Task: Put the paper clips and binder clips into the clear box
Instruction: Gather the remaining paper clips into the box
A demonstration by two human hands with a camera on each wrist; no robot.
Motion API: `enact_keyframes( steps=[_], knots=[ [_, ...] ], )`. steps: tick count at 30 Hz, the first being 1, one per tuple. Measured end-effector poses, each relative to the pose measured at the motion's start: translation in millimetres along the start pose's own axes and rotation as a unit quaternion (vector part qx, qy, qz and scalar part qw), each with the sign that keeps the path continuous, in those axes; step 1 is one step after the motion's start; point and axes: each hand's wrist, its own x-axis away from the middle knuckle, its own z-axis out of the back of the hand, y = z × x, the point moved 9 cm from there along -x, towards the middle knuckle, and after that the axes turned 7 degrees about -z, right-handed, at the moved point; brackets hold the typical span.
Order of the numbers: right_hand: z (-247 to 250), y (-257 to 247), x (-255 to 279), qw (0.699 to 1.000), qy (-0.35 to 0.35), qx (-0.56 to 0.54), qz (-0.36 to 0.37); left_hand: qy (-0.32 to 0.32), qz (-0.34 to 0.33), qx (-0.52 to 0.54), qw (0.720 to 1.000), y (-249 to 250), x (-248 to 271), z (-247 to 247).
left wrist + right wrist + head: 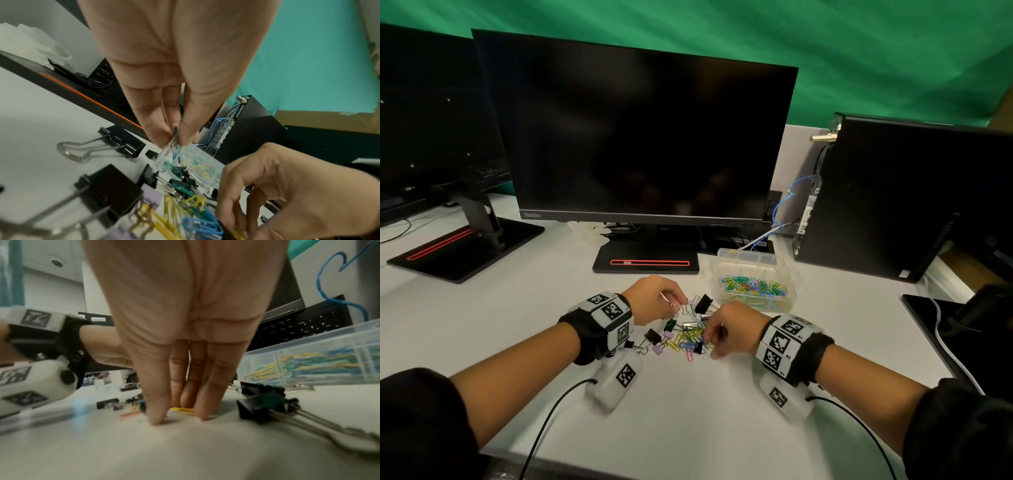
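Note:
A pile of coloured paper clips [690, 337] and black binder clips [703, 303] lies on the white table between my hands. My left hand [677, 303] pinches a few white and blue paper clips [167, 151] just above the pile. My right hand [709, 344] has its thumb and fingertips [202, 413] down on the table, closing on a yellow paper clip [183, 410]. The clear box [792, 291] stands open behind and to the right of the pile, with many paper clips inside. A black binder clip [263, 404] lies just right of my right hand.
A dark monitor [640, 137] on a black stand [647, 263] is behind the pile. A second monitor base [465, 246] is at the left, a black computer tower [893, 198] at the right. Camera cables trail from both wrists towards the table's front edge [654, 471].

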Motion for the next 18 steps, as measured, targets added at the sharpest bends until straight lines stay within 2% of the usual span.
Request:
enact_keyframes(
  steps=[4, 9, 14, 18],
  knots=[
    [-4, -4, 1, 0.999, -0.005, 0.024, 0.021, -0.006, -0.002, 0.013, 1.000, 0, -6, 2],
    [-13, -1, 7, 0.997, -0.047, 0.043, 0.030, 0.009, -0.016, 0.026, 0.999, 9, -19, -1],
    [-21, 7, 14, 0.994, -0.070, 0.075, 0.029, 0.043, -0.032, 0.050, 0.997, 25, -39, -7],
    [-21, 19, 20, 0.996, -0.070, 0.053, 0.031, 0.073, -0.057, 0.062, 0.994, 44, -57, -12]
  ],
)
